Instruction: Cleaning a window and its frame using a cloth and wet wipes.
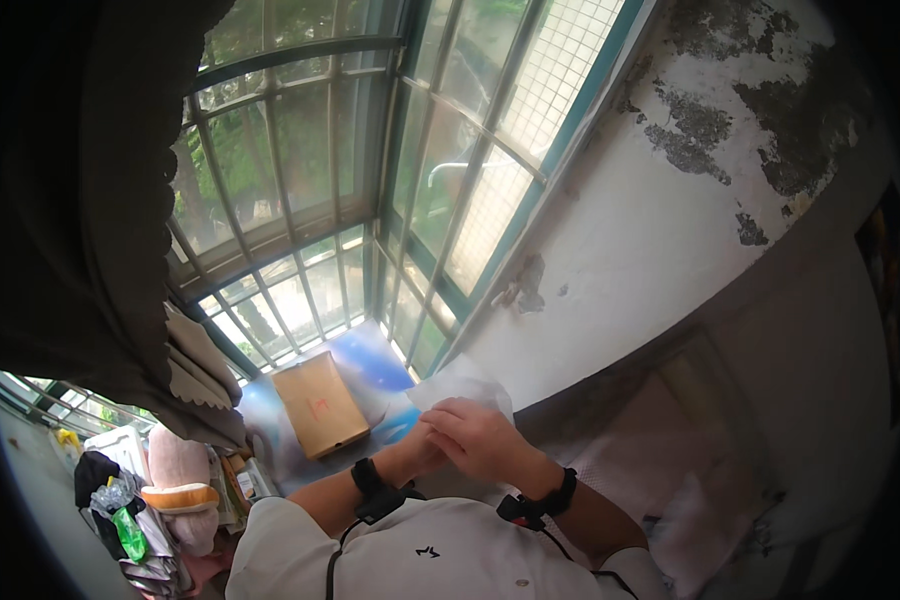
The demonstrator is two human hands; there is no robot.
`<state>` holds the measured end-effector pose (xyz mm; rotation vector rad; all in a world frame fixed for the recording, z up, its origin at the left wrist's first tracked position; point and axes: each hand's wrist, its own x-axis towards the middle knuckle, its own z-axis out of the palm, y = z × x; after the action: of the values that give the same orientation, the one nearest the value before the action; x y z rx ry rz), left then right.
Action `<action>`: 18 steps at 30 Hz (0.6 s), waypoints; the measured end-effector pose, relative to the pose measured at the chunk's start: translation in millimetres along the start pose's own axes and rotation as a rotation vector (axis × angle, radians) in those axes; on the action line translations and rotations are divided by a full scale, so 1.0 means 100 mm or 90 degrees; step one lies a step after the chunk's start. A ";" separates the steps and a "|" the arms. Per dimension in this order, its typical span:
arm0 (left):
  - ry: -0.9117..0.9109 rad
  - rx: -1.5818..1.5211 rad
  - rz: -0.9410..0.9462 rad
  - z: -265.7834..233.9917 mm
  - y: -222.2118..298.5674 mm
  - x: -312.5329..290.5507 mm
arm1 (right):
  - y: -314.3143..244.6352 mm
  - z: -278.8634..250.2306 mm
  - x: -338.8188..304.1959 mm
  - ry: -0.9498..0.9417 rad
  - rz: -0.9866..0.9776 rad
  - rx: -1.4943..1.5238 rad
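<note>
My right hand (485, 440) lies closed across my left hand (422, 452), in front of my chest. Its fingers are bent and pressed together. Most of the left hand's fingers are hidden under it. Just beyond the hands, a thin translucent white sheet (470, 382) spreads out from the right hand's fingers, which seem to pinch it; whether it is plastic or paper I cannot tell. A flat brown cardboard box (320, 403) with a red mark sits beyond the left hand, apart from both hands. Each wrist wears a black band.
The box rests on a blue-and-white patterned surface (370, 360) below barred windows (280, 170). A dark curtain (80, 200) hangs at the left, above a pile of bags and a pink plush thing (177, 460). A white wall with peeling paint (610, 240) rises on the right.
</note>
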<state>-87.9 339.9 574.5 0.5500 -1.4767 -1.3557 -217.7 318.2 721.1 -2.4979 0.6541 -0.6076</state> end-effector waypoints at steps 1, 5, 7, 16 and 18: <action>0.030 -0.137 -0.027 0.05 0.00 0.03 | 0.03 0.00 -0.01 0.025 -0.018 0.001; 0.147 -0.686 -0.140 0.26 0.00 0.16 | 0.03 -0.10 -0.13 0.065 -0.009 -0.050; 0.300 -0.644 -0.151 0.18 0.00 0.34 | 0.07 -0.23 -0.25 0.130 0.026 -0.028; 0.479 0.186 0.313 -1.00 0.20 2.50 | 0.21 -0.19 -1.05 0.157 0.351 0.112; 0.287 0.400 0.276 -0.82 0.65 2.78 | 0.26 -0.23 -1.18 0.174 0.356 0.094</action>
<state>-103.2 83.8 723.8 0.8082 -1.5084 -0.3772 -331.0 354.9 690.4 -1.9774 1.2969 -0.7462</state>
